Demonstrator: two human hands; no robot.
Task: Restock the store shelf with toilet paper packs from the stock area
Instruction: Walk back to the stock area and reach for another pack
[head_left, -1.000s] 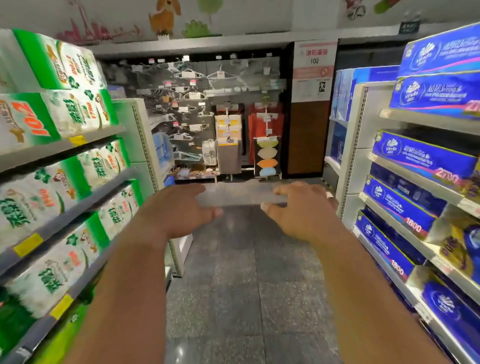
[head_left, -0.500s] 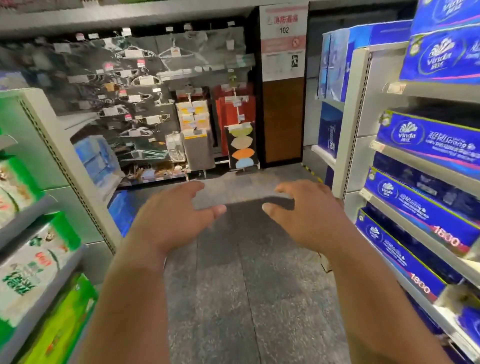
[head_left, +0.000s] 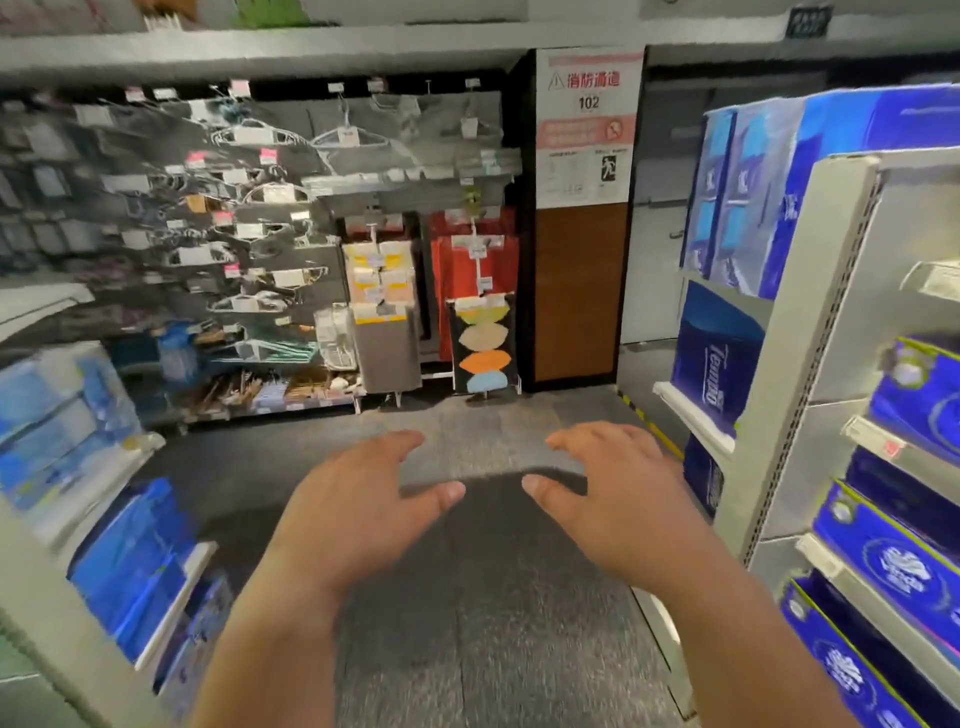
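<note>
**Aisle end, both hands empty, no pack in hand yet**

Toilet paper packs: blue packs (head_left: 904, 566) fill the shelf unit on the right (head_left: 831, 332), lying lengthwise on its tiers. At least four blue packs are partly visible on the near tiers, cut off by the frame's right edge. On the end face of that unit, a dark blue pack (head_left: 714, 364) stands upright on a small ledge, with pale blue packs (head_left: 737, 192) above it; three or so, edges blurred. More blue packs (head_left: 130, 566) sit low on the left shelf unit; count cannot be told, too smeared.

Handling, as a judgement: film-wrapped paper rolls, so light for their bulk, soft and compressible, the wrap slick. Best taken with two hands at opposite short ends, palms flat, or by pinching the film at a seam; a one-hand pinch may tear the wrap or slip.

Hands: two, both over the floor (head_left: 467, 623) in mid-aisle. Left hand (head_left: 358, 514) and right hand (head_left: 618, 499) are palm down, fingers spread and loosely extended, gripping nothing, thumbs pointing toward each other but apart.

Beyond: a back wall hung with hangers (head_left: 260, 228), a rack of colored mats (head_left: 483, 343), a door panel with a sign reading 102 (head_left: 587, 124).
</note>
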